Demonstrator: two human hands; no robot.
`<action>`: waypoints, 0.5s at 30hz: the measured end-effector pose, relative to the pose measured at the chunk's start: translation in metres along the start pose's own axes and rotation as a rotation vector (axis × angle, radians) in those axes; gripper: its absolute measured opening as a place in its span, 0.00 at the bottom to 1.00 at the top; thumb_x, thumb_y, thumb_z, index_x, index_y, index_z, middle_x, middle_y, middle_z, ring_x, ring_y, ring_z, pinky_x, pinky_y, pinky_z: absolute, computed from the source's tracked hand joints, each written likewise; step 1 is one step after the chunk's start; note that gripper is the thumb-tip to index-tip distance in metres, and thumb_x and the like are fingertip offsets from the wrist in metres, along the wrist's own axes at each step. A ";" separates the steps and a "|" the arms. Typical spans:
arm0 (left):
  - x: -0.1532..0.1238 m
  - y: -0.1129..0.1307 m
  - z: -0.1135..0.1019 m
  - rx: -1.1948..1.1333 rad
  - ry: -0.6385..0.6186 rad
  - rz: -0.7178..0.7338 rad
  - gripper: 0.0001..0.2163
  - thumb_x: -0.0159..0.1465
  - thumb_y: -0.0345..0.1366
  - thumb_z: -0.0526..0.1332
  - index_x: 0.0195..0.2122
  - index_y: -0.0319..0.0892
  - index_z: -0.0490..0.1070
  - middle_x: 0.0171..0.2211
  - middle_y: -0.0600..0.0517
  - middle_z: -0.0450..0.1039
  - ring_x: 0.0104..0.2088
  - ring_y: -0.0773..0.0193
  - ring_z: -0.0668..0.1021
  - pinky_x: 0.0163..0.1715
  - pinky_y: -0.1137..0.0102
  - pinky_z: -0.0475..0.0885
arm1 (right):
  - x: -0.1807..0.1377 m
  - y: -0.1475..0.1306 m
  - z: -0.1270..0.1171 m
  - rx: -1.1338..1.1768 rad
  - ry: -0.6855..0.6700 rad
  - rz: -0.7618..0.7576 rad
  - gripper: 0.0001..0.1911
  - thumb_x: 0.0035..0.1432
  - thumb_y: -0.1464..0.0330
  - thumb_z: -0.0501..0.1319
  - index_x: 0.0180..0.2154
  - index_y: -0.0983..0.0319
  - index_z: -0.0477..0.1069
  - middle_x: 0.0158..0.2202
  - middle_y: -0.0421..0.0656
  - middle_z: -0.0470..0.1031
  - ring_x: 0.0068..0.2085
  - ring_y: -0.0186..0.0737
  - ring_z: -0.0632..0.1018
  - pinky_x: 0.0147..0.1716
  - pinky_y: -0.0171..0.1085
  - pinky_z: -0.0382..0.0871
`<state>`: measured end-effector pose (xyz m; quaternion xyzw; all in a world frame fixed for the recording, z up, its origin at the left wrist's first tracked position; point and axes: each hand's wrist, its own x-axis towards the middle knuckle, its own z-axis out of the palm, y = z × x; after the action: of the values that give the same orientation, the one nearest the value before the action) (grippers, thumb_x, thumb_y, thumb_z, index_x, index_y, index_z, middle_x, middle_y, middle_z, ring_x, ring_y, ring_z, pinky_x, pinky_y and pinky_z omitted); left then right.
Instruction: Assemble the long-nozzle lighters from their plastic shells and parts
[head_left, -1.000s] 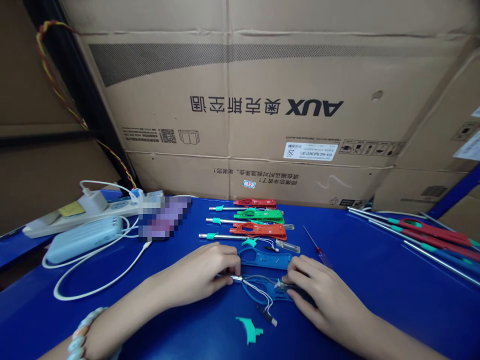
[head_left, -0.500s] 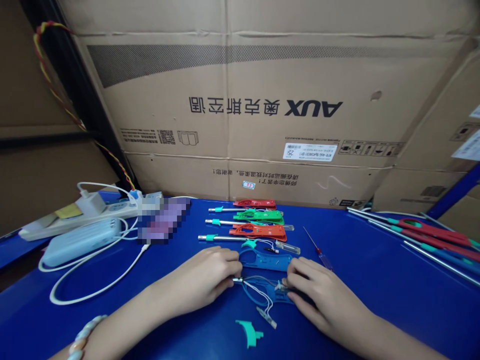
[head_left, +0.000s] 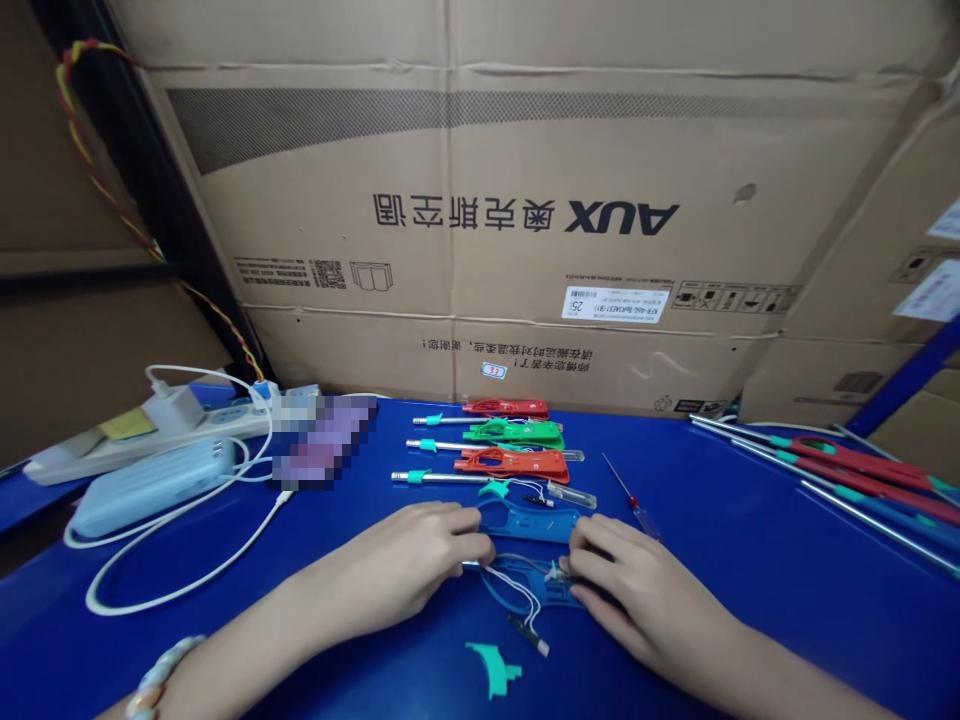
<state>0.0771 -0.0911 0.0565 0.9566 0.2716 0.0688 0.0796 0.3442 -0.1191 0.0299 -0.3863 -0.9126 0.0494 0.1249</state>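
The lower blue lighter shell half lies on the table with white wires looping out of it to a small dark igniter piece. At its left end my left hand is closed on a metal tube, mostly hidden by the fingers. My right hand is closed round the shell's right end, beside a small whitish valve part. Just beyond, the other blue shell half lies between both hands. A teal trigger rests nearer me.
Behind stand red, green and orange lighters, opened up, with metal tubes. A screwdriver lies right of them. More lighters lie far right. A power bank, cables and power strip occupy the left; cardboard stands behind.
My left fingers have shifted slightly right over the metal tube, covering more of it. My right hand stays at the shell's right end. The whole view has drifted a little.
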 end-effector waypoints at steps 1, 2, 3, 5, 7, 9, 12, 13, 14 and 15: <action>0.000 0.001 -0.001 0.000 -0.008 -0.007 0.09 0.63 0.22 0.54 0.37 0.43 0.67 0.34 0.52 0.68 0.33 0.61 0.74 0.31 0.71 0.64 | 0.000 0.000 -0.001 0.000 -0.010 -0.005 0.08 0.62 0.75 0.53 0.36 0.61 0.69 0.37 0.45 0.69 0.37 0.42 0.71 0.38 0.42 0.67; 0.000 0.001 -0.001 0.001 -0.018 -0.013 0.09 0.63 0.22 0.54 0.37 0.43 0.67 0.34 0.52 0.68 0.33 0.61 0.74 0.31 0.71 0.64 | 0.000 0.000 -0.002 -0.001 -0.021 -0.009 0.08 0.62 0.76 0.53 0.36 0.61 0.69 0.38 0.45 0.69 0.37 0.42 0.71 0.39 0.42 0.67; 0.001 0.002 -0.002 0.005 -0.028 -0.019 0.09 0.63 0.22 0.54 0.38 0.43 0.67 0.34 0.52 0.68 0.34 0.61 0.74 0.31 0.70 0.65 | 0.001 0.000 -0.003 -0.004 -0.031 -0.012 0.08 0.62 0.76 0.53 0.37 0.61 0.69 0.38 0.45 0.69 0.37 0.42 0.71 0.38 0.42 0.67; 0.000 0.003 -0.002 0.015 -0.046 -0.027 0.09 0.63 0.22 0.54 0.38 0.44 0.67 0.35 0.52 0.69 0.35 0.59 0.74 0.33 0.69 0.66 | 0.000 0.001 -0.004 -0.011 -0.042 -0.014 0.08 0.62 0.76 0.53 0.37 0.61 0.69 0.38 0.46 0.69 0.37 0.42 0.71 0.38 0.42 0.68; -0.001 0.003 0.000 0.015 -0.049 -0.032 0.10 0.63 0.22 0.54 0.40 0.44 0.67 0.37 0.51 0.70 0.37 0.58 0.74 0.36 0.67 0.68 | 0.000 0.002 -0.004 -0.014 -0.040 -0.020 0.08 0.61 0.76 0.53 0.36 0.61 0.69 0.38 0.45 0.69 0.37 0.42 0.71 0.38 0.41 0.68; -0.002 0.002 0.003 -0.001 -0.031 -0.039 0.15 0.63 0.22 0.54 0.47 0.45 0.66 0.40 0.50 0.71 0.40 0.56 0.75 0.39 0.64 0.69 | -0.001 0.003 -0.003 -0.015 -0.033 -0.024 0.08 0.62 0.76 0.53 0.36 0.61 0.69 0.38 0.45 0.69 0.37 0.42 0.71 0.38 0.41 0.68; -0.005 0.001 0.005 -0.013 0.006 -0.058 0.22 0.63 0.23 0.55 0.57 0.46 0.60 0.45 0.48 0.71 0.44 0.53 0.74 0.44 0.60 0.68 | -0.001 0.004 -0.002 -0.017 -0.024 -0.024 0.07 0.62 0.75 0.53 0.37 0.61 0.69 0.38 0.45 0.69 0.38 0.42 0.71 0.38 0.40 0.68; -0.005 0.002 0.005 -0.011 0.007 -0.066 0.23 0.63 0.23 0.55 0.58 0.47 0.59 0.46 0.47 0.70 0.45 0.52 0.74 0.46 0.59 0.68 | -0.001 0.004 -0.002 -0.016 -0.021 -0.023 0.07 0.62 0.75 0.54 0.37 0.61 0.69 0.38 0.45 0.70 0.38 0.42 0.71 0.38 0.40 0.68; -0.005 0.002 0.004 -0.010 0.005 -0.074 0.22 0.63 0.24 0.56 0.57 0.47 0.60 0.46 0.48 0.70 0.46 0.52 0.74 0.46 0.59 0.68 | -0.001 0.004 -0.002 -0.013 -0.017 -0.027 0.07 0.62 0.75 0.54 0.38 0.61 0.69 0.37 0.45 0.70 0.38 0.42 0.71 0.38 0.40 0.68; -0.005 0.003 0.002 -0.014 0.004 -0.080 0.21 0.63 0.24 0.56 0.57 0.47 0.61 0.46 0.48 0.70 0.46 0.53 0.74 0.47 0.59 0.68 | -0.001 0.004 -0.002 -0.009 -0.014 -0.035 0.07 0.62 0.75 0.53 0.39 0.61 0.69 0.37 0.45 0.70 0.38 0.42 0.71 0.38 0.40 0.68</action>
<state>0.0745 -0.0967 0.0546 0.9444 0.3091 0.0693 0.0884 0.3487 -0.1170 0.0305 -0.3705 -0.9202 0.0458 0.1178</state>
